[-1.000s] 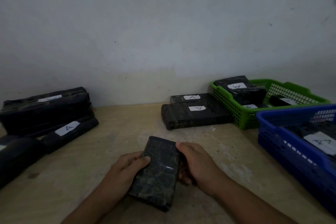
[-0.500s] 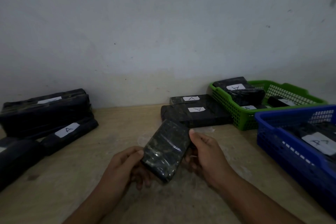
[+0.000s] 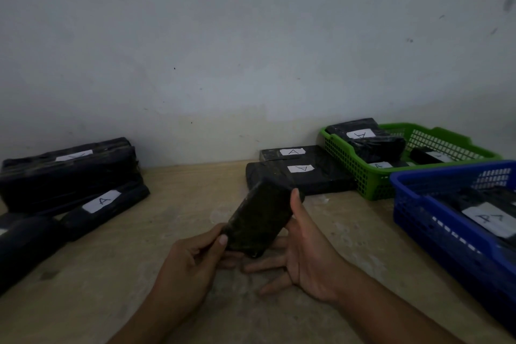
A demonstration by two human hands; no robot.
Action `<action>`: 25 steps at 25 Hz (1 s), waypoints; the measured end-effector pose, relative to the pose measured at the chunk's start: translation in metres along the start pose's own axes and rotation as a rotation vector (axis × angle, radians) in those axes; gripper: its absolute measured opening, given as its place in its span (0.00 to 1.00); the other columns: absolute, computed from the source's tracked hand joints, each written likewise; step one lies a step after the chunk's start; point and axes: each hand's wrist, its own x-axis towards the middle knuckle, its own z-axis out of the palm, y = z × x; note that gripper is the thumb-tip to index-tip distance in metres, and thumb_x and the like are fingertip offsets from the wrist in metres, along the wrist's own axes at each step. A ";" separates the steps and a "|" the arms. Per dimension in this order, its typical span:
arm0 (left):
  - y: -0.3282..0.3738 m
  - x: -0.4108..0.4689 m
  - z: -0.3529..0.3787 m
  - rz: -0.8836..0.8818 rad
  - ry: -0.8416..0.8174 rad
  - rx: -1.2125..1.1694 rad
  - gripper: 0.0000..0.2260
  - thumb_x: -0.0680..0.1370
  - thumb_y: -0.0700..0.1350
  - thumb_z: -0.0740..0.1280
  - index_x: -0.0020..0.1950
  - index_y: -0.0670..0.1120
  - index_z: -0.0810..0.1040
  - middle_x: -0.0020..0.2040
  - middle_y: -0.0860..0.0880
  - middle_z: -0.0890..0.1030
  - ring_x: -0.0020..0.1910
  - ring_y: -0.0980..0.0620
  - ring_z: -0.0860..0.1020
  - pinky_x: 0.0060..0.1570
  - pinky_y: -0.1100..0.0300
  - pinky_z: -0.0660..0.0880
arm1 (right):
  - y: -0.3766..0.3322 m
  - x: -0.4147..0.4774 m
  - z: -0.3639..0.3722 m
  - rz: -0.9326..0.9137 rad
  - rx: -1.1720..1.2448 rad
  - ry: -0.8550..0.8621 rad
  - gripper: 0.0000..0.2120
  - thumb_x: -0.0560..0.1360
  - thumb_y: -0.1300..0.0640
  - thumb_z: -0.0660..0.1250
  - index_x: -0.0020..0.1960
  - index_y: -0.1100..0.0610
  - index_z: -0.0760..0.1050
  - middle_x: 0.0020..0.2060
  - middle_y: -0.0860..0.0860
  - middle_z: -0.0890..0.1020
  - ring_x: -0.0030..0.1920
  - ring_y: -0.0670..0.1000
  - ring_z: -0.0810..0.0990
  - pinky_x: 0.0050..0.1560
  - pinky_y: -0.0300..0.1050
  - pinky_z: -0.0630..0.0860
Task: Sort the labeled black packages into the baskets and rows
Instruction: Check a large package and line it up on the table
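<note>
I hold a black wrapped package (image 3: 258,219) tilted up above the wooden table (image 3: 173,204), its visible face without a label. My left hand (image 3: 192,265) pinches its near lower corner. My right hand (image 3: 304,254) supports its right side, thumb on the far edge and fingers spread beneath. Two flat packages (image 3: 301,174) labeled A lie in a row by the wall. A green basket (image 3: 351,159) at the back right holds labeled packages. A blue basket (image 3: 418,218) at the right holds a package with a white label.
A pile of black packages (image 3: 67,173) sits at the left, one long package (image 3: 103,207) showing an A label. A pale wall (image 3: 251,50) runs behind the table. Bare wood lies between the pile and my hands.
The package rose from lying low in both hands to a raised tilt, its far end moving up and right. My right hand shifted underneath it with fingers spread.
</note>
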 end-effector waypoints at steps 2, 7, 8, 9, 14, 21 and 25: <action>0.000 -0.002 -0.001 0.031 -0.011 0.063 0.14 0.77 0.40 0.66 0.60 0.53 0.78 0.47 0.63 0.84 0.44 0.57 0.84 0.47 0.68 0.79 | 0.001 0.003 0.001 -0.041 0.046 0.074 0.42 0.62 0.23 0.58 0.68 0.45 0.72 0.58 0.61 0.82 0.51 0.64 0.84 0.41 0.57 0.83; 0.014 -0.005 -0.001 0.042 -0.093 0.125 0.18 0.76 0.39 0.67 0.54 0.64 0.77 0.42 0.75 0.79 0.43 0.68 0.81 0.42 0.78 0.72 | 0.002 0.006 0.005 -0.178 0.103 0.199 0.34 0.63 0.31 0.69 0.60 0.53 0.79 0.51 0.58 0.83 0.46 0.63 0.84 0.41 0.52 0.78; 0.018 -0.006 -0.001 0.040 -0.116 0.133 0.21 0.76 0.40 0.67 0.52 0.69 0.77 0.43 0.74 0.80 0.44 0.69 0.81 0.43 0.78 0.73 | 0.004 0.009 0.005 -0.236 0.134 0.226 0.32 0.62 0.34 0.71 0.57 0.55 0.80 0.47 0.57 0.83 0.44 0.62 0.83 0.41 0.52 0.76; 0.018 -0.006 -0.001 0.035 -0.133 0.133 0.23 0.77 0.40 0.66 0.47 0.73 0.78 0.44 0.73 0.81 0.44 0.68 0.81 0.44 0.76 0.74 | 0.006 0.010 0.007 -0.292 0.162 0.242 0.28 0.61 0.37 0.71 0.53 0.55 0.82 0.44 0.56 0.83 0.43 0.62 0.82 0.41 0.52 0.75; 0.013 -0.003 0.002 -0.079 -0.091 -0.082 0.12 0.75 0.50 0.64 0.57 0.57 0.79 0.50 0.56 0.85 0.49 0.58 0.83 0.53 0.63 0.79 | 0.013 0.010 0.010 -0.443 0.169 0.151 0.18 0.63 0.50 0.72 0.48 0.60 0.80 0.40 0.56 0.85 0.44 0.57 0.84 0.45 0.53 0.82; 0.004 -0.001 0.004 -0.390 -0.116 -0.560 0.31 0.66 0.41 0.71 0.69 0.45 0.71 0.62 0.44 0.79 0.56 0.44 0.81 0.49 0.52 0.81 | 0.027 0.019 -0.004 -0.484 -0.070 0.088 0.29 0.52 0.59 0.69 0.54 0.54 0.80 0.66 0.61 0.74 0.61 0.59 0.75 0.52 0.51 0.75; 0.005 0.001 -0.001 -0.292 -0.008 -0.543 0.40 0.65 0.33 0.72 0.74 0.53 0.63 0.71 0.50 0.71 0.57 0.51 0.81 0.51 0.49 0.80 | 0.023 0.017 -0.003 -0.377 -0.100 0.084 0.35 0.62 0.67 0.67 0.67 0.49 0.69 0.61 0.54 0.80 0.59 0.56 0.80 0.51 0.47 0.79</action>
